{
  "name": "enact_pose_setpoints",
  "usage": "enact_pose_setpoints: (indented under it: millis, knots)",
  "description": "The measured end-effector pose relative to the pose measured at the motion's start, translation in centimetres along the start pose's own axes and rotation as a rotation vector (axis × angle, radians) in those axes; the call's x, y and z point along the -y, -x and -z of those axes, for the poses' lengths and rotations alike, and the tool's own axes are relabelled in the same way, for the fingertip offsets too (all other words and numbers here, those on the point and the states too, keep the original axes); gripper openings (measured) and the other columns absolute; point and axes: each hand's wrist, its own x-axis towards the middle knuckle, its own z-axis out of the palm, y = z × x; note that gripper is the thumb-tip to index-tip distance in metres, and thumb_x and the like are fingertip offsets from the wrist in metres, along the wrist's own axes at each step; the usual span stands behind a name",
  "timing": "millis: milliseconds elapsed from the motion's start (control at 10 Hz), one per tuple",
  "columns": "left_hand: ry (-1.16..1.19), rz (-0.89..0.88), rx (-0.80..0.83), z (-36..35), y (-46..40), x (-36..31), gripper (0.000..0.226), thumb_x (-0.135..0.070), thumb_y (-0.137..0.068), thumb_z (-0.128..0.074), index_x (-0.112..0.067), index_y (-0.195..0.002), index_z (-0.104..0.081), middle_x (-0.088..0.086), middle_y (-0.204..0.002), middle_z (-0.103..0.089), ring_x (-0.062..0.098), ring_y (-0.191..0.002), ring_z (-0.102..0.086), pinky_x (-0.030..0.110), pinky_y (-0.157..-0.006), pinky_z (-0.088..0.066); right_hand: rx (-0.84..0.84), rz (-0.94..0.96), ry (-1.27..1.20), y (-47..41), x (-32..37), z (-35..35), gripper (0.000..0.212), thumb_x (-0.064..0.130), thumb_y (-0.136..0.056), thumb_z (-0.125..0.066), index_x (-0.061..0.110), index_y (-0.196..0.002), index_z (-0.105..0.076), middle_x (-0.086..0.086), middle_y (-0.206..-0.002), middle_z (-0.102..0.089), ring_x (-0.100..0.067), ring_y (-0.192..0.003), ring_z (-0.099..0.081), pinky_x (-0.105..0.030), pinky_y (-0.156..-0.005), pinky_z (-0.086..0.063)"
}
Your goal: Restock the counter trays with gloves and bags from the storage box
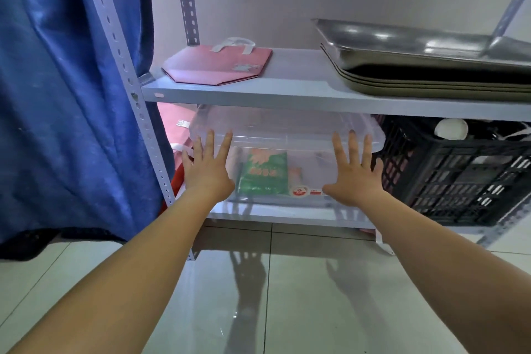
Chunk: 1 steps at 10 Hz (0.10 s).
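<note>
Hands flat and spread, gripping nothing: left hand (pixel 207 169) and right hand (pixel 356 172) sit against the front of the clear plastic lidded storage box (pixel 287 135), long side facing them, equally near, on the bottom shelf (pixel 287 217).

A single head-worn view looks forward and down from low and close in front of the clear storage box (pixel 284 135) on the rack's bottom shelf (pixel 287 217); tiled floor (pixel 287 296) fills the frame below the box.

Pink bag (pixel 217 65) and steel trays (pixel 431 66) share a shelf.
</note>
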Motion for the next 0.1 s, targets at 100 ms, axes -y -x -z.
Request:
enact_pose_setpoints:
  millis: [100]
  knots:
    - [0.034, -0.025, 0.151, 4.03, 2.57, -0.15, 0.100, -0.046, -0.088, -0.058, -0.042, -0.151, 0.019, 0.004, -0.163, 0.024, 0.033, -0.149, 0.021, 0.058, -0.119, 0.005, 0.118, -0.023, 0.028, 4.11, -1.02, 2.20, 0.110, 0.055, -0.086, -0.054, 0.044, -0.136, 0.043, 0.001, -0.157, 0.038, -0.030, -0.144, 0.032, -0.060, -0.118, 0.003]
